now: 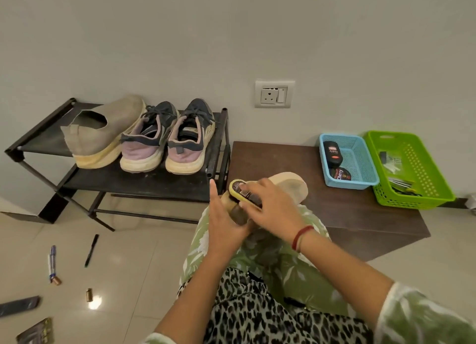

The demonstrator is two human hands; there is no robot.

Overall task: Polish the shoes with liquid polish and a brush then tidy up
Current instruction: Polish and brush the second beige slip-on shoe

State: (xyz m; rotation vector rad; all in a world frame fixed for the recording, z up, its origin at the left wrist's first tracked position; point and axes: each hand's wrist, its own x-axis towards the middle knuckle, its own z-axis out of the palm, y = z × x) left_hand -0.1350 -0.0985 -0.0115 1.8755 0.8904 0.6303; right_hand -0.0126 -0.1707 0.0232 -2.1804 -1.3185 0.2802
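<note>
Shoe (292, 186) largely hidden behind right hand (270, 209); green basket (417, 202) contents indistinct, perhaps packets; dark object (19, 305) cut by edge.

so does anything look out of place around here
Yes. Two loose batteries and two pens lie scattered on the floor tiles. On the rack, the lone grey shoe sits tilted, leaning on the neighbouring sneaker.

The person wore pale green trousers (291, 263) printed with white leaves, and sleeves (422, 318) of the same print. A black-and-white leopard-print cloth (257, 315) covered the lap. Red and pale thread bands (300, 238) circled the wrist of the right hand (270, 205).
</note>
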